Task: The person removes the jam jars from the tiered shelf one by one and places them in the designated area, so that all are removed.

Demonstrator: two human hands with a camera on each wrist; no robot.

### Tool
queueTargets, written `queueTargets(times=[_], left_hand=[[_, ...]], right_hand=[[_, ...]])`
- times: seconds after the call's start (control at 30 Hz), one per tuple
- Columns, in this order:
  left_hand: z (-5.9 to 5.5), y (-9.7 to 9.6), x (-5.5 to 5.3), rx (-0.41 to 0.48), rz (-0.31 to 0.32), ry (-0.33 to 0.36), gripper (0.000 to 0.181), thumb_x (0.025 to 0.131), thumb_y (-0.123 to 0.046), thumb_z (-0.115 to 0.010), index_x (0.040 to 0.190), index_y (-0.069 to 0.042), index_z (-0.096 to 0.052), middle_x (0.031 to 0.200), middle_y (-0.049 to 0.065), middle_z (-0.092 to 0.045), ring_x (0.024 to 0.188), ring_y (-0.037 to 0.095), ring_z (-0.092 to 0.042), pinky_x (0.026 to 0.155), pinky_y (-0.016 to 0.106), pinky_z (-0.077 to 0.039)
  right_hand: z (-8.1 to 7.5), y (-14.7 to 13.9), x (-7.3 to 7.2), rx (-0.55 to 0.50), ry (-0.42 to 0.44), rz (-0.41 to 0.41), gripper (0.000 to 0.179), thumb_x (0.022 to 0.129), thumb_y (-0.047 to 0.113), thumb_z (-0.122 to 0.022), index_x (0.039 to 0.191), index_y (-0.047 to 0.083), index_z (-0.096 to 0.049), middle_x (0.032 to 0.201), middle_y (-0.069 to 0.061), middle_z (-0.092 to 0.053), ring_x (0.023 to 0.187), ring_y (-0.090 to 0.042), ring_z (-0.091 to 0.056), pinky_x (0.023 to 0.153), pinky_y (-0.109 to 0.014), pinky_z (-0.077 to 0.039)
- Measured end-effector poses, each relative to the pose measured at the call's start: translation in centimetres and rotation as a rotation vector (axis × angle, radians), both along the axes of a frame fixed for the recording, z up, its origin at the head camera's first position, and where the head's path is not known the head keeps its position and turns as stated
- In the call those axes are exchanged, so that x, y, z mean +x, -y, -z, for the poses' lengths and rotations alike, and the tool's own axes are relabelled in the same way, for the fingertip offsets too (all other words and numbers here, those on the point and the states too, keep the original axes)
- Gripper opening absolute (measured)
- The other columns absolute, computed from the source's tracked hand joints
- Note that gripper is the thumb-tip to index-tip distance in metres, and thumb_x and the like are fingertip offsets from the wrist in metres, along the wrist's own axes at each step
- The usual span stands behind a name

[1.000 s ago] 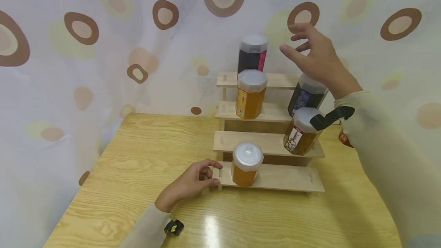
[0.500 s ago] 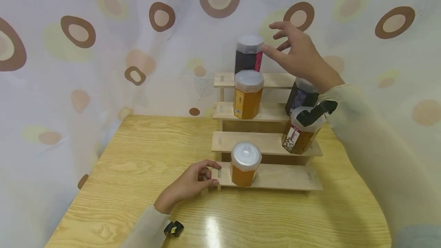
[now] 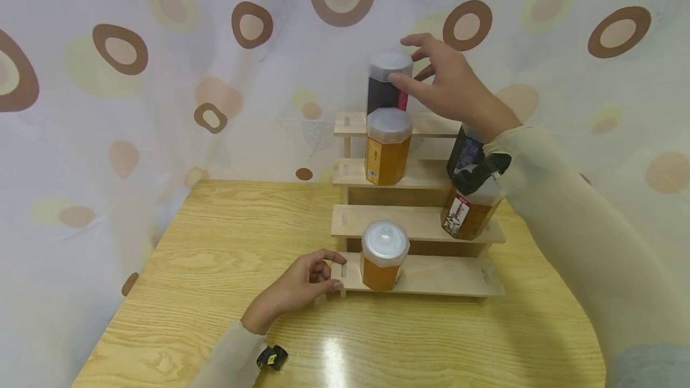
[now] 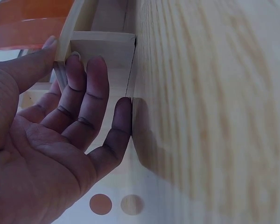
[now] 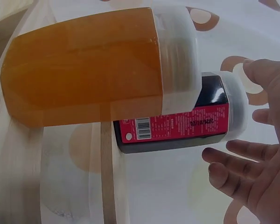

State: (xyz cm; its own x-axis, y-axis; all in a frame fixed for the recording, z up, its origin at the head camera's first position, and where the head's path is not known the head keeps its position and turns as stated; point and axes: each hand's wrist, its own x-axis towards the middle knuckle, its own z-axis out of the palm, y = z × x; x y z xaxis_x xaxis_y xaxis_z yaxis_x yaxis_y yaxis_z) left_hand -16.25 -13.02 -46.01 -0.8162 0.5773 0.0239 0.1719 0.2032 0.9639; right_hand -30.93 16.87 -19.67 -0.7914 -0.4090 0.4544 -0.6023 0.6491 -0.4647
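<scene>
A light wooden stepped rack (image 3: 447, 277) stands on the table, with lidded jars on its tiers. My left hand (image 3: 302, 283) grips the left end of the lowest step; in the left wrist view, its thumb (image 4: 37, 70) lies on the board edge and the other fingers curl below. My right hand (image 3: 453, 85) is beside the dark jar (image 3: 381, 93) on the top tier, fingers spread around its frosted lid. The right wrist view shows a gap between those fingers and the lid (image 5: 237, 107). That jar carries a pink-red label (image 5: 182, 123).
An orange jar (image 3: 396, 160) stands just below and before the dark one, another (image 3: 380, 274) on the lowest step. At right are a jar with a red-and-white label (image 3: 468, 220) and a dark purple-labelled jar (image 3: 465, 149), partly behind my sleeve. A patterned sheet (image 3: 178, 76) hangs behind.
My right hand has moved left and slightly down, from the space right of the top-tier dark jar to beside its lid. The left hand and the jars keep their places.
</scene>
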Motion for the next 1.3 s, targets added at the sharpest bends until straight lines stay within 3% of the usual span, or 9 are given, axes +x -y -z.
queueTargets(times=[0.4,0.87,1.13,1.3], left_hand=[[0.0,0.1,-0.1,-0.017,-0.010,-0.007,0.038,0.097,-0.004,-0.072,0.133,-0.001,-0.059,0.081,0.006,-0.057,0.066,0.011,-0.050,0.058,0.021,-0.040],[-0.3,0.2,0.1,-0.017,-0.010,-0.010,0.038,0.097,-0.004,-0.072,0.133,-0.001,-0.059,0.081,0.006,-0.057,0.067,0.011,-0.050,0.059,0.021,-0.041],[0.0,0.2,-0.1,-0.009,0.000,-0.022,0.039,0.097,-0.004,-0.072,0.133,-0.001,-0.059,0.081,0.006,-0.058,0.066,0.011,-0.050,0.058,0.021,-0.040],[0.1,0.0,-0.2,-0.010,0.001,-0.025,0.039,0.097,-0.004,-0.072,0.133,-0.002,-0.059,0.081,0.005,-0.058,0.066,0.010,-0.050,0.059,0.020,-0.041]], right_hand=[[0.5,1.6,-1.4,0.114,0.073,0.053,0.071,0.101,0.043,-0.065,0.159,0.016,-0.036,0.142,-0.018,-0.050,0.113,-0.033,-0.056,0.100,-0.048,-0.048],[0.4,2.6,-1.6,0.151,0.142,0.102,0.079,0.098,0.045,-0.070,0.162,0.023,-0.030,0.149,-0.016,-0.050,0.121,-0.034,-0.051,0.106,-0.051,-0.046],[0.5,3.0,-1.6,0.175,0.088,0.133,0.075,0.097,0.042,-0.071,0.160,0.023,-0.035,0.147,-0.016,-0.054,0.129,-0.033,-0.052,0.111,-0.049,-0.043],[0.4,3.3,-1.3,0.189,0.050,0.126,0.072,0.096,0.038,-0.073,0.158,0.024,-0.039,0.142,-0.017,-0.056,0.123,-0.033,-0.053,0.107,-0.049,-0.046]])
